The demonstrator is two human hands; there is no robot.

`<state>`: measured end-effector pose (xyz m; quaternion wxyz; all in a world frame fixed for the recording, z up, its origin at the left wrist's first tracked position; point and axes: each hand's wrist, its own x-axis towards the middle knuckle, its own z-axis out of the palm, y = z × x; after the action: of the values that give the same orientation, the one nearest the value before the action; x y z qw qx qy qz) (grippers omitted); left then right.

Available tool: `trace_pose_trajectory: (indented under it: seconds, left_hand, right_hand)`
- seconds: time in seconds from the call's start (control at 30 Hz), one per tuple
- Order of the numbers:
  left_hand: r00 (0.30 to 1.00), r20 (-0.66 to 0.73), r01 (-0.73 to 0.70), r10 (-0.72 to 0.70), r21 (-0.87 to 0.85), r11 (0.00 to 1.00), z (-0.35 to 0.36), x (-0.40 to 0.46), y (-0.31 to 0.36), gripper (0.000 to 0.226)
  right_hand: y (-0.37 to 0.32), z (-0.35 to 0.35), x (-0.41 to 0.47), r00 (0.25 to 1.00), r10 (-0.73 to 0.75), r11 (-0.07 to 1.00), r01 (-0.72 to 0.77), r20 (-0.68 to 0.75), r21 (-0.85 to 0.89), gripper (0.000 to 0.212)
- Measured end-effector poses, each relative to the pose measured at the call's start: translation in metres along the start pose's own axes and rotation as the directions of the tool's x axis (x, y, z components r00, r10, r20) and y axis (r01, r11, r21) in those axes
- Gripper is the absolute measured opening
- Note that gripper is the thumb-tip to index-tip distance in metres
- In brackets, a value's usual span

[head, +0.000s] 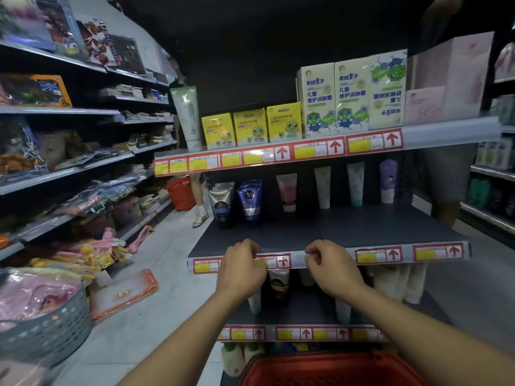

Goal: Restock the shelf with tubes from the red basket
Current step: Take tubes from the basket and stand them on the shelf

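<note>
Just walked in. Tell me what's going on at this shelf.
A person is restocking a shop shelf but holds no tube right now. Both hands are at the front edge of the middle shelf: the left hand and the right hand have their fingers curled on the clear price-label strip. A few tubes stand in a row at the back of that shelf, most of it bare. The red basket sits below, close to the camera.

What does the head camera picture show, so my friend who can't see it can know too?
Two bare hands, the left hand and right hand, pinch the clear price strip on the front edge of a mostly bare dark shelf. A few tubes stand along its back, and the red basket sits below the arms.
</note>
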<state>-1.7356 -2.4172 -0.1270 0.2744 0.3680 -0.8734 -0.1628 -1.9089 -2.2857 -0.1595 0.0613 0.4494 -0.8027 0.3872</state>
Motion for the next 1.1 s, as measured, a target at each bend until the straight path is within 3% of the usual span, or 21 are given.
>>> trace_pose_trajectory:
  seconds: [0.3,0.57,0.73,0.97,1.1]
  left_hand:
    - [0.998,0.064,-0.013,0.015,-0.027,1.0,0.038,-0.033,0.015,0.026]
    - [0.976,0.215,0.045,-0.041,-0.015,0.999,0.098,-0.065,-0.008,0.028]
    - [0.946,0.309,0.104,-0.095,-0.014,0.994,0.14,-0.085,-0.025,0.018]
    - [0.888,0.427,0.178,-0.168,0.019,0.984,0.201,-0.107,-0.052,0.024]
    - [0.828,0.521,0.213,-0.208,0.053,0.976,0.237,-0.125,-0.07,0.024]
  right_hand:
    - [0.036,0.013,-0.043,0.998,0.038,0.999,-0.038,0.044,-0.002,0.013]
    - [0.083,0.033,-0.092,0.981,0.1,0.995,-0.098,0.167,-0.025,0.014]
    - [0.114,0.052,-0.12,0.966,0.157,0.987,-0.146,0.206,-0.067,0.014]
    - [0.154,0.086,-0.154,0.898,0.304,0.952,-0.279,0.317,-0.123,0.012]
    - [0.178,0.108,-0.174,0.822,0.389,0.921,-0.361,0.415,-0.149,0.011]
